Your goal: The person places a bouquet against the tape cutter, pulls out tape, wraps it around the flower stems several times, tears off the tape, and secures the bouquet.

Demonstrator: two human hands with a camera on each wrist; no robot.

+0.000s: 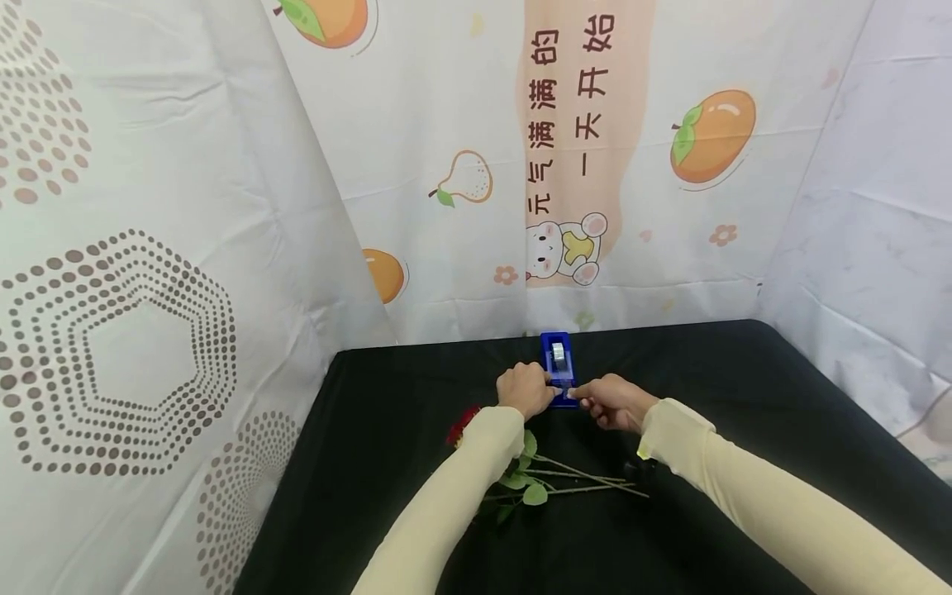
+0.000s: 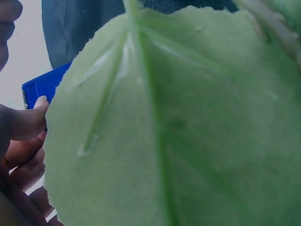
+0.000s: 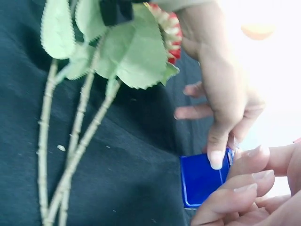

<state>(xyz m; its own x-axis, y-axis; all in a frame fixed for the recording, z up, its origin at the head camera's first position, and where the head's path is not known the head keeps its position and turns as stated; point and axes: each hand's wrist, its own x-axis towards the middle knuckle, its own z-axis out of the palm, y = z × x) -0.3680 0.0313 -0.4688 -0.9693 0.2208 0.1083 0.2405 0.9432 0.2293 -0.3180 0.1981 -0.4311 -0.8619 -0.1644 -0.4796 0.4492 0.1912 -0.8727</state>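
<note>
A blue tape dispenser [image 1: 567, 368] with a roll of clear tape [image 1: 558, 355] lies toward the back of the black table. My left hand [image 1: 525, 388] holds its near end, the thumb pressed on the blue plastic in the right wrist view. From the other side my right hand [image 1: 616, 401] reaches to the same end, fingers curled, thumb and index pinching at the tape's end by the cutter. The tape between the fingertips barely shows. Below my forearms lie long-stemmed red flowers [image 1: 461, 426] with green leaves [image 1: 535, 494]. One leaf [image 2: 117, 155] covers most of the left wrist view.
Thin flower stems [image 1: 587, 487] stretch rightward across the black cloth [image 1: 744, 463], below my right wrist. A printed fabric backdrop [image 1: 446, 248] rises behind the table, with more pale curtains [image 1: 164, 347] at the left and right.
</note>
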